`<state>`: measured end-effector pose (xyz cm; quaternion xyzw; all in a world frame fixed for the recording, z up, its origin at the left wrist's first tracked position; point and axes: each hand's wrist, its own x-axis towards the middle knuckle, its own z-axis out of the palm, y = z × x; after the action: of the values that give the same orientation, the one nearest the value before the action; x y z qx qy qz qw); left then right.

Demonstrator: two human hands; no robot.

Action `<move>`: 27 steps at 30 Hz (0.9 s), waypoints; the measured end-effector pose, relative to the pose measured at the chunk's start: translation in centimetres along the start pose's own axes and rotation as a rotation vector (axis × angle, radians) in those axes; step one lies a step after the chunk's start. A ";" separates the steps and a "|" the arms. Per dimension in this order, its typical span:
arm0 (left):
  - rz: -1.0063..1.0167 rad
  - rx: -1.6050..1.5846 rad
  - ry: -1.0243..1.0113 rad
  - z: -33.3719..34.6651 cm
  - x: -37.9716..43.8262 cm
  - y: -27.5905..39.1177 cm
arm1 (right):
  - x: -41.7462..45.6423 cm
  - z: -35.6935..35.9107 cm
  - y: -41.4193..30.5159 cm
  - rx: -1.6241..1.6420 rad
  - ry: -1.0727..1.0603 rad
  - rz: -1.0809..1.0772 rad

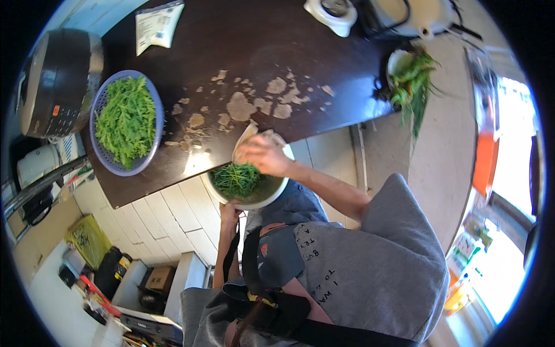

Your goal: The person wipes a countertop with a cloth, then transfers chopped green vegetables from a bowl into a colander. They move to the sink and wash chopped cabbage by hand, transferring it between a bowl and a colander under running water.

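Note:
My right hand (264, 155) grips a crumpled beige cloth-like piece (246, 138) at the table's front edge, above a pale round basin (279, 184). Its fingers are slightly blurred. Down at the near rim of the basin, my left hand (230, 212) holds on from below, its fingers partly hidden. Thin green stalks (236, 178), like chives, are heaped in the basin's left part. The dark brown table (182, 78) has many irregular light-brown patches (241, 106); whether these are residue or worn finish I cannot tell.
A purple colander (160, 126) of leafy greens (125, 121) stands at the table's left, beside a rice cooker (58, 82). A white packet (158, 27) lies behind. Green vegetables (414, 82) hang over the right edge. An open drawer (173, 295) sits low left.

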<state>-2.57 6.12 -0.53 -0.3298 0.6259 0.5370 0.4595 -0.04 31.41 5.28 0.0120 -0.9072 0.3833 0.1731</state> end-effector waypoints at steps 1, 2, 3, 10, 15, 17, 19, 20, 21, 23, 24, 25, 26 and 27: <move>0.005 -0.001 0.022 -0.1 -0.1 0.0 | -0.9 0.1 -1.0 0.122 0.021 -0.090; 0.035 -0.030 -0.066 -0.3 -0.1 0.1 | -1.6 -1.0 -1.2 0.067 -0.078 -0.022; 0.024 -0.001 -0.068 -0.5 0.0 0.1 | -2.1 -2.5 -0.9 0.033 -0.119 0.010; 0.073 0.110 -0.113 -2.2 1.5 0.1 | -4.2 -14.0 8.8 -0.504 0.801 0.548; 0.095 0.114 -0.118 -2.3 2.5 -0.4 | -4.9 1.6 0.1 -0.250 0.486 0.310; 0.089 0.080 -0.164 -2.4 2.4 -0.3 | -6.0 5.0 -3.7 -0.022 0.481 0.393; 0.065 0.107 -0.196 -2.4 2.3 -0.4 | -7.6 6.1 -6.7 0.210 0.536 0.505; 0.076 0.142 -0.197 -2.5 2.2 -0.7 | -8.8 6.3 -7.9 0.348 0.531 0.686; 0.087 0.176 -0.197 -2.5 2.2 -1.0 | -10.2 6.4 -8.8 0.485 0.540 0.809; 0.092 0.216 -0.179 -2.8 2.3 -2.0 | -13.7 6.7 -9.7 0.754 0.753 1.110; 0.088 0.219 -0.164 -2.9 2.6 -2.5 | -15.8 6.7 -9.6 0.735 0.932 1.126; 0.099 0.225 -0.189 -2.9 3.0 -2.9 | -18.0 6.6 -9.3 0.707 1.082 1.123; 0.066 0.251 -0.210 -3.1 3.5 -3.2 | -20.3 6.3 -8.8 0.801 1.171 1.286; 0.031 0.298 -0.206 -3.2 4.0 -3.6 | -22.6 5.9 -8.3 0.879 1.249 1.397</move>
<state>-1.48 2.62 -5.56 -0.1918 0.6531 0.4763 0.5567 20.66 18.95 -0.06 -0.6559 -0.2404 0.6336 0.3324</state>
